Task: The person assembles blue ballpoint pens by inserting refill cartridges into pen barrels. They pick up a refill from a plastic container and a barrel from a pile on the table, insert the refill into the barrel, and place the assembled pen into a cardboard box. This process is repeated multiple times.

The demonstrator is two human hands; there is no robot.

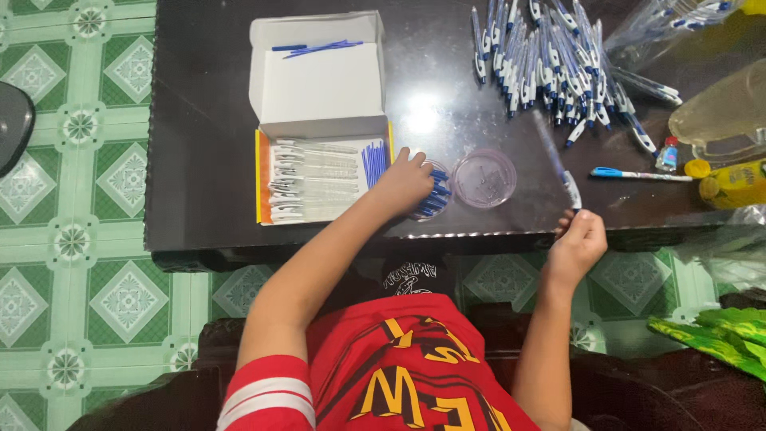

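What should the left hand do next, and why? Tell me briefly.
Probably pinch one blue piece and lift it clear. The left hand rests in the small clear dish of blue pieces, while the right hand holds a clear pen barrel over the table edge, seemingly awaiting a part.

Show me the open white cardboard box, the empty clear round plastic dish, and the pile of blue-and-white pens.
Open white cardboard box (319,88), head view, inside of lid.
Empty clear round plastic dish (484,179), head view, centre.
Pile of blue-and-white pens (550,64), head view, middle.

Black glossy table (207,120), white box (319,76), blue-white pens (550,64), green diamond-patterned floor tiles (80,160), red shirt (399,367) with yellow lettering.
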